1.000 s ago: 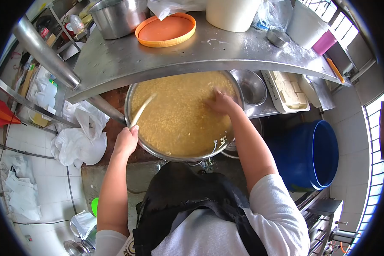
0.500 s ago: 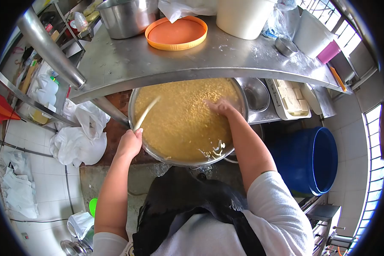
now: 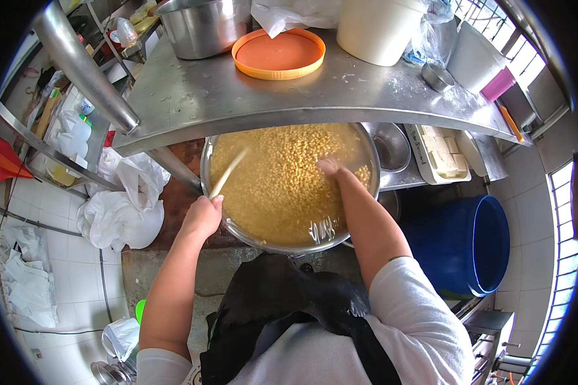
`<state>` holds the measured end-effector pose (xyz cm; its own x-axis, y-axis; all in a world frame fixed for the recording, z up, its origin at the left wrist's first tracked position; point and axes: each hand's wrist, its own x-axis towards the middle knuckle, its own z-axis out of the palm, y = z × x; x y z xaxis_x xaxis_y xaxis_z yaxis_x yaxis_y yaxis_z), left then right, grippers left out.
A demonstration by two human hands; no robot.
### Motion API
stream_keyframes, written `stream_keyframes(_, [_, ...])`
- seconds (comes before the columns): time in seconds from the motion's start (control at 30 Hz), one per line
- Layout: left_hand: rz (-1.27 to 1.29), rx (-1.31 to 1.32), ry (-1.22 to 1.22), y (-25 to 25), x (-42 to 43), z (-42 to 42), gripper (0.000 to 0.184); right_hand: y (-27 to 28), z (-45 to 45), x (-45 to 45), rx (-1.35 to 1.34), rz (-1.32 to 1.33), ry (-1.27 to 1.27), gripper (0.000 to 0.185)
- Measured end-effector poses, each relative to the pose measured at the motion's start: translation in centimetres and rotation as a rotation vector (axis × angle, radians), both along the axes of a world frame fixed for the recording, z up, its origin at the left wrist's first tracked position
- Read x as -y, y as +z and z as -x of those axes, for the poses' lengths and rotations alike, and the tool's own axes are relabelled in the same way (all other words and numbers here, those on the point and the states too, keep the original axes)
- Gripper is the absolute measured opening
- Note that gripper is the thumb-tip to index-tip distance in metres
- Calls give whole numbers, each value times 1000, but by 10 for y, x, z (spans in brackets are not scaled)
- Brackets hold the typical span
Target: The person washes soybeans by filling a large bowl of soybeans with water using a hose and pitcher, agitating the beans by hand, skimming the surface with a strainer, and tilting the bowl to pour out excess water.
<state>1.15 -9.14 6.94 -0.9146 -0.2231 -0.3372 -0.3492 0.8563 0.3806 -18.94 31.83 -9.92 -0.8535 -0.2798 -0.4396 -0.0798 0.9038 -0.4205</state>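
A wide steel basin (image 3: 210,221) is filled with cloudy yellowish water and many yellow beans (image 3: 295,163) that look like soybeans. My left hand (image 3: 203,217) is closed around a pale, smooth stick (image 3: 227,173) at the basin's left rim. The stick slants up and to the right over the beans; whether it has a wider end under the water is hidden. My right hand (image 3: 331,168) is dipped among the beans on the right side, its fingers under the surface and out of sight.
A steel shelf (image 3: 250,102) crosses above the basin's far edge, bearing an orange lid (image 3: 281,54), a steel pot (image 3: 205,29) and white buckets. To the right are a metal bowl (image 3: 392,147), a tray of white blocks (image 3: 444,154) and a blue barrel (image 3: 459,244). White bags (image 3: 131,205) lie left.
More beans show at the surface, heaped toward the middle and far side. My right hand has moved slightly down, still in the beans. The left hand keeps its hold; the view has shifted a little.
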Motion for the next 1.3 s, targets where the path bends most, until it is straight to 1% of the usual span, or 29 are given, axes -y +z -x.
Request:
stream_keyframes(0.03, [0,-1,-2,0,0,0,61,-23,6,-6,-5,7,94,71])
stream_keyframes(0.07, [-7,5,-4,1,0,1,61,-50,5,-10,-165,121,30,60])
stream_keyframes(0.13, [-14,14,-10,1,0,0,61,-101,21,-10,-323,234,-39,50])
stream_keyframes(0.17, [-14,12,-6,1,0,0,61,-124,42,-4,-274,113,19,45])
stream_keyframes(0.2, [-14,11,-3,1,0,0,61,-135,52,1,-223,-8,77,40])
stream_keyframes(0.27, [-43,18,29,12,-6,-2,60,-120,45,5,-198,3,104,39])
stream_keyframes(0.3, [-73,24,66,17,-9,-4,59,-102,39,7,-174,14,135,38])
stream_keyframes(0.43, [-77,30,73,21,-10,-5,60,-20,3,25,-100,49,231,35])
stream_keyframes(0.47, [-78,27,74,21,-11,-5,60,-18,2,28,-99,35,237,36])
stream_keyframes(0.53, [-80,24,75,20,-10,-5,60,-13,-3,34,-83,56,178,38])
stream_keyframes(0.63, [-84,15,72,9,-5,-3,60,-26,-3,35,-38,160,-12,43])
stream_keyframes(0.7, [-2,3,8,8,-3,-2,60,-32,-4,36,7,281,-172,47])
stream_keyframes(0.8, [-75,16,77,18,-10,-5,60,-43,-7,37,94,527,-424,55])
stream_keyframes(0.83, [-76,16,77,14,-8,-5,60,-47,-9,38,116,618,-493,57])
stream_keyframes(0.87, [-48,-1,52,9,-5,-4,60,-54,-7,37,122,708,-500,60])
stream_keyframes(0.9, [-20,-18,26,7,-4,-4,60,-66,-1,28,113,867,-295,67])
stream_keyframes(0.97, [-20,-41,11,5,-3,-5,60,-82,3,23,104,1018,-86,75])
stream_keyframes(1.03, [-23,-64,-5,6,-4,-6,60,-30,-18,47,306,1056,-371,70])
stream_keyframes(1.1, [-49,-56,19,13,-7,-8,60,64,-58,70,374,1007,-553,71])
stream_keyframes(1.13, [-50,-56,20,12,-7,-8,60,44,-51,64,374,1006,-553,71])
stream_keyframes(1.17, [-48,-69,12,11,-7,-8,60,45,-52,64,189,1142,-294,72])
stream_keyframes(1.2, [-45,-82,6,10,-7,-9,59,46,-54,69,314,1125,-439,71])
stream_keyframes(1.23, [-45,-80,8,9,-6,-9,59,47,-53,74,404,1118,-530,70])
stream_keyframes(1.3, [-70,-77,-7,10,-5,-9,59,88,-67,92,486,1116,-629,68])
